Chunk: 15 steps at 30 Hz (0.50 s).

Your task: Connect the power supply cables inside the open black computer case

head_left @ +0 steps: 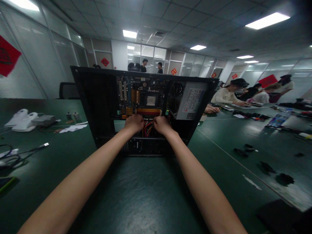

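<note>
In front of me an open black computer case (204, 94) stands on the table with its inside facing me. A motherboard (156, 89) is mounted in it, with a bare square processor socket area (151, 100) and red and yellow memory slots (148, 111) along its lower edge. My left hand (135, 123) is closed at the left end of these slots. At their right end my right hand (162, 124) is closed too, its fingers curled. What the fingertips grip is hidden. Coloured power cables (147, 128) bunch between the hands, below the slots.
A silver power supply (192, 100) fills the case's upper right. On the green table (146, 191) lie white plastic pieces (21, 118), a grey box (44, 120) and a cable (36, 148) at left, small black parts (268, 167) at right. Co-workers (230, 92) sit at the far right.
</note>
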Tool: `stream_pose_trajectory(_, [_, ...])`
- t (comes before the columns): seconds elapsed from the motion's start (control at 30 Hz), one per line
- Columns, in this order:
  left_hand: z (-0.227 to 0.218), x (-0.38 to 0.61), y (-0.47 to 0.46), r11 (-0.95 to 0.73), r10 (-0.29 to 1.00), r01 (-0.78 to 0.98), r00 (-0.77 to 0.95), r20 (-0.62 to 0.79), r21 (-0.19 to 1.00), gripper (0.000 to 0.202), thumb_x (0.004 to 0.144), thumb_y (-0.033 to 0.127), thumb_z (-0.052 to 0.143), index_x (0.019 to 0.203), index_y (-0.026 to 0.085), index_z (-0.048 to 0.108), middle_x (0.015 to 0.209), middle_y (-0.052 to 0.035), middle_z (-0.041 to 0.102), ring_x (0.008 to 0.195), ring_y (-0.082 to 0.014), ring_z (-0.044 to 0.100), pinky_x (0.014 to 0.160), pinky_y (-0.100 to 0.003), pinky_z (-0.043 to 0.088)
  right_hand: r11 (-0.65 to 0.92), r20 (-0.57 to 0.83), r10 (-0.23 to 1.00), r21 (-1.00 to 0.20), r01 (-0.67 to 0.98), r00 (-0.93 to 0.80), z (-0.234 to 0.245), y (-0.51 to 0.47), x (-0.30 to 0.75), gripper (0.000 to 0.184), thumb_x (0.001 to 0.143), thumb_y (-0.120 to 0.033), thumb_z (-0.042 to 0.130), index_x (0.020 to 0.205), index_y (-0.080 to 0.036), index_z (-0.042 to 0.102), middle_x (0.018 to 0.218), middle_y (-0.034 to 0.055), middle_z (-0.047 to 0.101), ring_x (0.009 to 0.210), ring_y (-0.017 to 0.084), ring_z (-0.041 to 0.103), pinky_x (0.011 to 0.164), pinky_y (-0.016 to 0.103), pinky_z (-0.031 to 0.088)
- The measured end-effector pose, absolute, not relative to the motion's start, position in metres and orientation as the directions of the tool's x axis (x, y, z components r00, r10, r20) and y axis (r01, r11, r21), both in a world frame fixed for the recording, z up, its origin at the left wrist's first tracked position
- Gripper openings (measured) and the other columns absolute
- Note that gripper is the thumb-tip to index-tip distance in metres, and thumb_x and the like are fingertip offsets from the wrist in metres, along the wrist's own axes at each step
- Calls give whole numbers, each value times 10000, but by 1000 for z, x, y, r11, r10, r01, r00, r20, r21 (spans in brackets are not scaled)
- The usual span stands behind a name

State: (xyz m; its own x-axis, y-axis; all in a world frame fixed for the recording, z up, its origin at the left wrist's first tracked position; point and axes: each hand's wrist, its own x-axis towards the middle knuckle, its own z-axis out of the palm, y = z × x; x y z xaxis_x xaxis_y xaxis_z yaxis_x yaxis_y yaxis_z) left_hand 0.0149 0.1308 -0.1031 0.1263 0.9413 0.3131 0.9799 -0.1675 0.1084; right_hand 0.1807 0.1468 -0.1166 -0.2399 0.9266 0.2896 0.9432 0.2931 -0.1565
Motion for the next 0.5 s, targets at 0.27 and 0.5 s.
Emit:
stream_pose_trajectory(0.27, [-103,17,131,-141,945,983,98,313,117,330,860,386,503,994,264,779,1003,-118,753,967,-310,698,804,-391,542,259,286,938,-196,946,-197,-115,146,182,286,954,-249,468,1054,-216,734,1079,107,744,1003,225,692,778,264,469])
stream_pose_trajectory(0.5, [-103,16,131,-144,949,980,97,301,140,318,866,400,518,1005,275,776,1033,-100,754,984,-272,692,850,-348,527,232,287,943,-208,950,-167,-116,146,181,298,962,-283,465,1085,-228,732,1094,98,743,1006,221,690,788,269,478])
